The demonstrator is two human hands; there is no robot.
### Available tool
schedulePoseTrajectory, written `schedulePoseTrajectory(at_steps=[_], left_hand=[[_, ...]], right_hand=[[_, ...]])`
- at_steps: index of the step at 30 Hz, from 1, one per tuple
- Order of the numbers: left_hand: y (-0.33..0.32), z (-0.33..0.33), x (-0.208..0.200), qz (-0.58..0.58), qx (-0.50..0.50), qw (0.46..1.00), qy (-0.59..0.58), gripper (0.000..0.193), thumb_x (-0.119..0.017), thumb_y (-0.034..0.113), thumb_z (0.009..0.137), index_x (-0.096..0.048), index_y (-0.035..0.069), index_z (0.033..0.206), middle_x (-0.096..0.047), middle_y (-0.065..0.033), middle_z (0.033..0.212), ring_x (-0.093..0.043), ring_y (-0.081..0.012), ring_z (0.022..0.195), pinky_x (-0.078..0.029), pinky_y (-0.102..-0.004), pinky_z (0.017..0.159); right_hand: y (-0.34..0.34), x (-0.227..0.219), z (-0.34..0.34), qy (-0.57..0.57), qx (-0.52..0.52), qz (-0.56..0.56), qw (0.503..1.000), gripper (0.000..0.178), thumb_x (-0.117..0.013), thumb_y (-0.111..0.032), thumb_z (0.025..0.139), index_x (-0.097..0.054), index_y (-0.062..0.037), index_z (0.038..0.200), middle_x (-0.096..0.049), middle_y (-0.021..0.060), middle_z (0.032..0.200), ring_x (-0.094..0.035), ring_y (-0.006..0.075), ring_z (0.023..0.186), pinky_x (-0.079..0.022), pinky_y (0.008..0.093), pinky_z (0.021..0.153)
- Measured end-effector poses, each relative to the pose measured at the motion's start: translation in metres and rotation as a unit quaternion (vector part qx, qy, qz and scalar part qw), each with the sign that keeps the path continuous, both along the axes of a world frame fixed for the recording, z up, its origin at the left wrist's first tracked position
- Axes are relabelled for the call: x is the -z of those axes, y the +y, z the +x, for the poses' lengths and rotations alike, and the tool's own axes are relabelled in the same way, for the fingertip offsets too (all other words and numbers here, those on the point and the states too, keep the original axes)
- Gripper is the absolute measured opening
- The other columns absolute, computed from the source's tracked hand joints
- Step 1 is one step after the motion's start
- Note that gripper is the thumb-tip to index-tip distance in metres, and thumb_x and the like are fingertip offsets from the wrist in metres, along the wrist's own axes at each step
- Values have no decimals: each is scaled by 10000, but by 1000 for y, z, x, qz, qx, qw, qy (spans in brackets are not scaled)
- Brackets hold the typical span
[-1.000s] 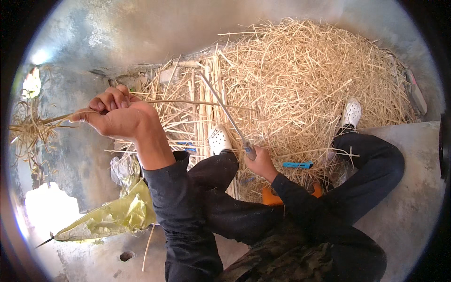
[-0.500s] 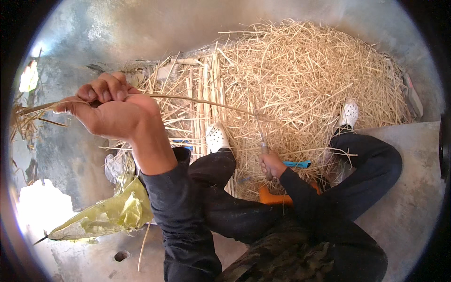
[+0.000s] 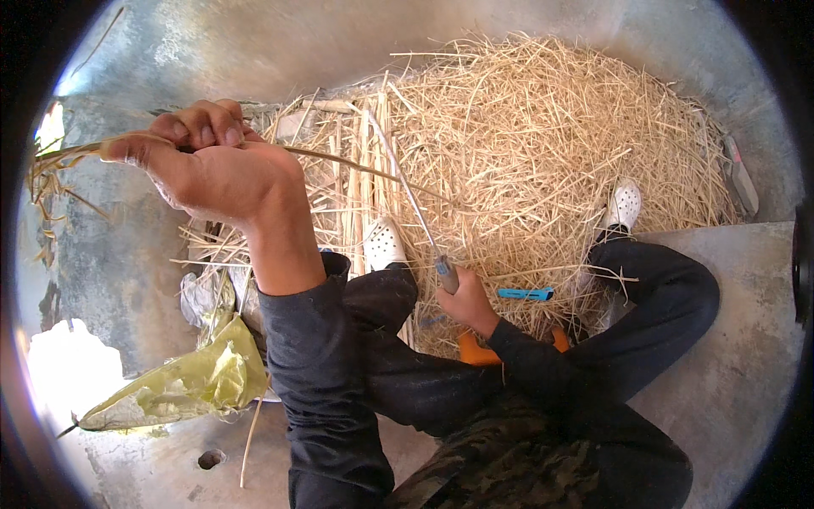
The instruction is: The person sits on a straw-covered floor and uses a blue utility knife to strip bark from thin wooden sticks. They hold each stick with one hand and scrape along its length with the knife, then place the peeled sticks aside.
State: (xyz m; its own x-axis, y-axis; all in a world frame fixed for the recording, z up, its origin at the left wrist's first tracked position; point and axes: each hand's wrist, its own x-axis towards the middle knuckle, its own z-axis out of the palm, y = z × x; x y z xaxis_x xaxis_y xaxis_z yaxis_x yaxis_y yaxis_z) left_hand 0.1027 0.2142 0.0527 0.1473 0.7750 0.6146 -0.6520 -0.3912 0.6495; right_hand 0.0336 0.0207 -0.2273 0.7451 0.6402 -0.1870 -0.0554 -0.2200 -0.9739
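My left hand (image 3: 225, 174), raised at the left, is closed around a long thin brown stalk (image 3: 348, 162). One end of the stalk reaches right over the straw; the other, with dry curled strips (image 3: 52, 178) hanging by it, runs to the left edge. Low in the middle, my right hand (image 3: 469, 302) grips the grey handle of a knife with a long, narrow blade (image 3: 412, 200). The blade slants up and left and crosses the stalk's line; whether they touch, I cannot tell. Beside my right hand lies a light-blue tool, perhaps a cutter (image 3: 526, 293).
A large heap of cut straw (image 3: 543, 144) spreads ahead against a concrete wall (image 3: 339, 42). Longer pale stalks (image 3: 360, 182) lie along its left side. My feet in white clogs (image 3: 384, 243) rest at the straw. An orange object (image 3: 479, 349) sits under my right forearm, a yellow-green sack (image 3: 203, 369) at lower left.
The knife has swung up and left, its blade now slanting across the stalk's line. My right hand has shifted slightly left; my left hand still holds the stalk, a little higher.
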Motion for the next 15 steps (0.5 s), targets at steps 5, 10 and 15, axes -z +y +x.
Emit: schedulePoseTrajectory(at_steps=[5,10,15], left_hand=[[3,6,-1,-34,-12,999,-3,496,-394,578,942,-338,128,740,-246,31,591,-213,-92,495,-240,-236,459],[7,-5,4,-51,-55,997,1,517,-410,594,930,-329,120,739,-238,32,585,-201,-93,490,-218,-243,452],[19,-7,3,-51,-56,997,7,554,-399,624,920,-299,133,682,-233,21,574,-221,-108,488,-224,-254,468]], right_hand=[[-45,185,-11,35,25,-198,979,141,-565,-118,767,-522,15,753,-442,71,547,-476,229,480,-418,417,508],[-46,175,23,587,-22,32,809,83,-508,-109,754,-554,-41,769,-484,44,533,-479,192,427,-456,420,499],[-31,87,18,441,16,-20,897,80,-534,-119,746,-552,-44,771,-503,41,551,-502,190,460,-443,395,494]])
